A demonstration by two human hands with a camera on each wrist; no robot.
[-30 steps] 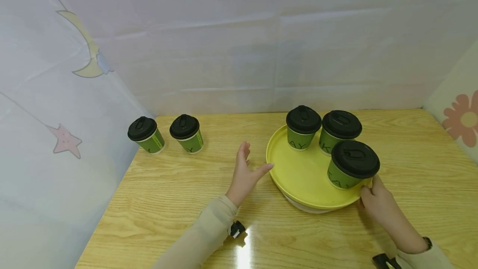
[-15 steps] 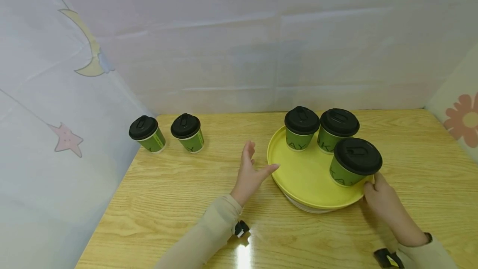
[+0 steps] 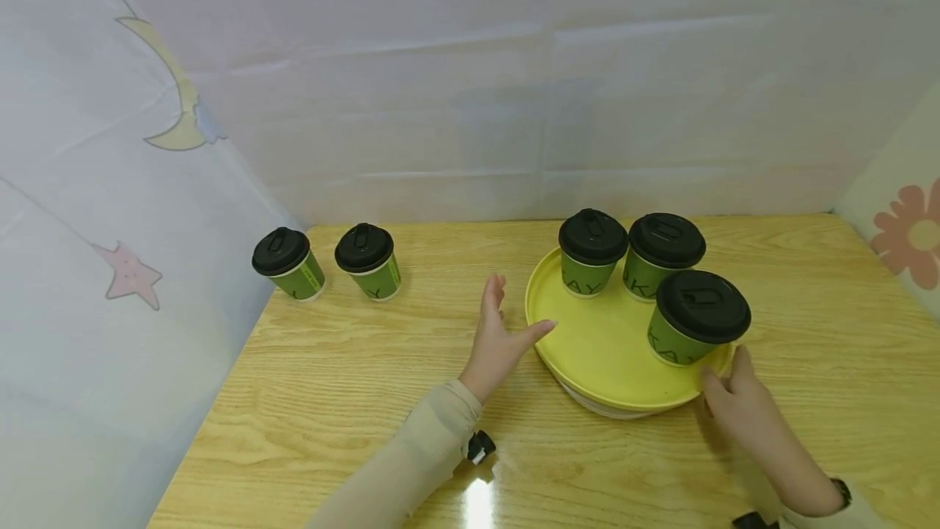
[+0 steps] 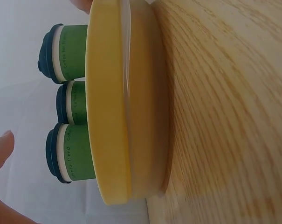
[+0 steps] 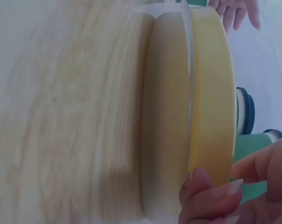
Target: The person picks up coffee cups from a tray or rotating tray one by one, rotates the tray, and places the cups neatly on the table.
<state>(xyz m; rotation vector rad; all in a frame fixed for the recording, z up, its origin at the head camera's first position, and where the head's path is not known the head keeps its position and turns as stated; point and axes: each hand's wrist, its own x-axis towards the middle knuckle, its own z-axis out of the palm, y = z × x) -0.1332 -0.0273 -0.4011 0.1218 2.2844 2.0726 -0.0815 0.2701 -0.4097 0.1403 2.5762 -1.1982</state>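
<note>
A round yellow tray with a raised rim rests on a pale round base at the right of the table. On it stand three green paper cups with black lids: a back-left cup, a back-right cup and a larger-looking front-right cup. My right hand holds the tray's front-right rim; in the right wrist view its fingers curl against the outer wall. Left of the tray, my left hand is spread, its thumb near the rim, gripping nothing.
Two more lidded green cups, an outer one and an inner one, stand at the back left of the wooden table. A pale cloth backdrop rises behind the table's back edge.
The tray turned slightly, its front cup shifting back and the rear cups left, then stayed nearly still. My left hand moved a little right; my right hand slid slightly left along the rim.
</note>
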